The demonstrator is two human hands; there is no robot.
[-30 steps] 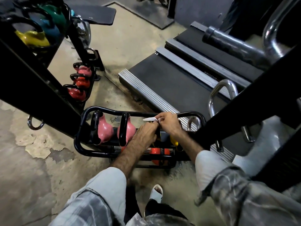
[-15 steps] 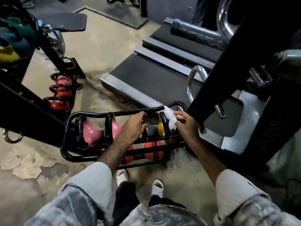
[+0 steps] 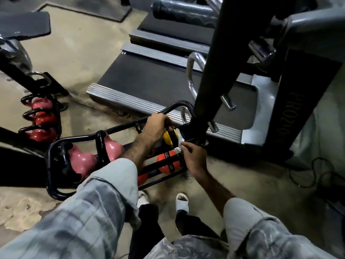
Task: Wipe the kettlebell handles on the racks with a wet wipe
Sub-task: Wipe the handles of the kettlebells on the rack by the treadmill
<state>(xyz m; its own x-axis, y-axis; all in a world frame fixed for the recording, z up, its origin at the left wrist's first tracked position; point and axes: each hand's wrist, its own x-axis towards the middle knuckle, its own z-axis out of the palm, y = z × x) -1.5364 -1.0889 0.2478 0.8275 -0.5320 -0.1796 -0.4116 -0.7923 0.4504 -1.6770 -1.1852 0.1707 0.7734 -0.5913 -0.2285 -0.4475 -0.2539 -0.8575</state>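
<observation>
A: Two hands at the low rack (image 3: 56, 191), frame centre. Left hand (image 3: 155, 126) curled over the top of the yellow kettlebell (image 3: 168, 136), gripping near its handle. Right hand (image 3: 194, 157) at 4 o'clock of it, fingers pinching the white wet wipe (image 3: 180, 142) against the bell's right side.

B: Rest of the rack?

A: Two pink kettlebells (image 3: 82, 161) at 9 o'clock of the hands, orange-red ones (image 3: 167, 163) on the tier below. 2nd rack (image 3: 58, 118) at 10 o'clock w/ pink and red bells.

B: Room?

A: Gym. Worn concrete floor (image 3: 74, 45), patchy at 8 o'clock. Treadmill (image 3: 149, 79) at 12 o'clock, dark machine post (image 3: 214, 62) just right of the rack, cables (image 3: 317, 176) on the floor at 3 o'clock. White sandals (image 3: 182, 202) at 6.
</observation>
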